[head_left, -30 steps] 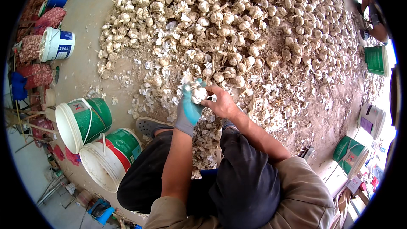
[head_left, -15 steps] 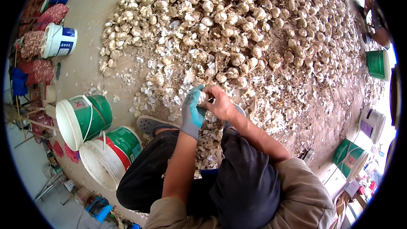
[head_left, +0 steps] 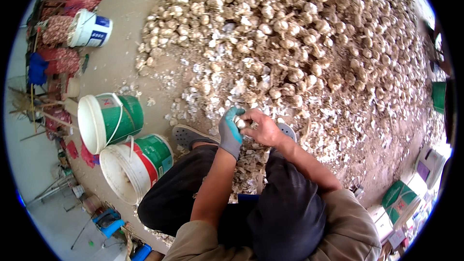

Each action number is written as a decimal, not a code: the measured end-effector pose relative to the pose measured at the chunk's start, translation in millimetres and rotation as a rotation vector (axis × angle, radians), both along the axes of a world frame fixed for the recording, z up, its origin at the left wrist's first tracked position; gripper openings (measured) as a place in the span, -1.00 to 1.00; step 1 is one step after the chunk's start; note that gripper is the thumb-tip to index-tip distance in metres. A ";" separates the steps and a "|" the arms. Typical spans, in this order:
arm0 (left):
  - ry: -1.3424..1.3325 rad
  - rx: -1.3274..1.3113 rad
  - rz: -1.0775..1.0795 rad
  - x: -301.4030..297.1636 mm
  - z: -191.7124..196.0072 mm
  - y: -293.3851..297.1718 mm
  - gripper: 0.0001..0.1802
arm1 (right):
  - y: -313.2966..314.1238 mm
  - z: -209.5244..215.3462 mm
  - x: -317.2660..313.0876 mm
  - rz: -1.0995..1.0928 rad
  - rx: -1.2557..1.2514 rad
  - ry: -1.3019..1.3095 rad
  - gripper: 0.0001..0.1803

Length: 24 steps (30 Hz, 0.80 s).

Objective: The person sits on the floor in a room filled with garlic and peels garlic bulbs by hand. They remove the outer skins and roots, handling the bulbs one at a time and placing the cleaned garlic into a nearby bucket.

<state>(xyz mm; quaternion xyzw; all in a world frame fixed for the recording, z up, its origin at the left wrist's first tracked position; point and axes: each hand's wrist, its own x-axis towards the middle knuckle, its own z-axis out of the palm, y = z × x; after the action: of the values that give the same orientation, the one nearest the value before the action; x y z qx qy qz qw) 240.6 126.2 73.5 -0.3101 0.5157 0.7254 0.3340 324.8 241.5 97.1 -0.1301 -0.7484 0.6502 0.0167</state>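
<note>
A whitish garlic bulb [head_left: 240, 123] sits between my two hands, just above the litter of peeled skins. My left hand [head_left: 230, 128], in a grey and teal glove, is closed round the bulb's left side. From the right, my bare right hand [head_left: 262, 127] pinches at the same bulb with thumb and fingers. Parts of the bulb are covered by the fingers. Beyond my hands spreads a large heap of garlic bulbs [head_left: 290, 34], many with dry stems and roots. Loose papery garlic skins [head_left: 193, 101] lie around the near edge of the heap.
Two green and white buckets, one upper [head_left: 92, 123] and one lower [head_left: 118, 174], lie tilted at the left. Behind them are a white bucket [head_left: 92, 29] and red mesh sacks [head_left: 60, 60]. More green buckets [head_left: 400, 203] stand at the right. My clog-shod feet flank the skins.
The whole view has shifted, so the scene sits further right and lower on the left side. Both hands stay together on the garlic bulb, which now shows more between the fingers.
</note>
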 end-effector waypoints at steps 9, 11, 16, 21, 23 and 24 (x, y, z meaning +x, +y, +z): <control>0.490 0.778 0.446 -175.2 146.3 -235.4 -0.60 | -8.2 -27.2 11.2 -0.241 -0.399 -0.270 -0.67; 0.696 0.462 0.603 -202.1 177.7 -269.7 -0.36 | -0.7 -29.6 15.2 -0.220 -0.273 -0.316 -0.67; 0.873 0.003 0.231 -232.2 145.4 -302.5 -0.68 | -11.0 -29.4 5.3 -0.144 -0.210 -0.320 -0.69; 0.358 -0.253 -0.071 -175.6 -15.2 -171.2 -0.69 | 1.5 -23.5 13.8 -0.093 -0.028 -0.355 -0.71; 0.498 -0.492 -0.263 -169.1 -51.3 -132.7 -0.54 | -6.0 -22.8 10.1 -0.077 -0.076 -0.400 -0.73; 0.619 -0.593 -0.363 -166.4 -65.2 -114.3 -0.44 | -8.1 -18.6 9.4 -0.076 -0.072 -0.389 -0.73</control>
<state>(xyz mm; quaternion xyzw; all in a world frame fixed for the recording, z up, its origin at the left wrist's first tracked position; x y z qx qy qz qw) 74.2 11.9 8.3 -0.0660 0.8223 0.5349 0.1830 334.2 233.5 78.5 -0.2820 -0.7084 0.6379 -0.1085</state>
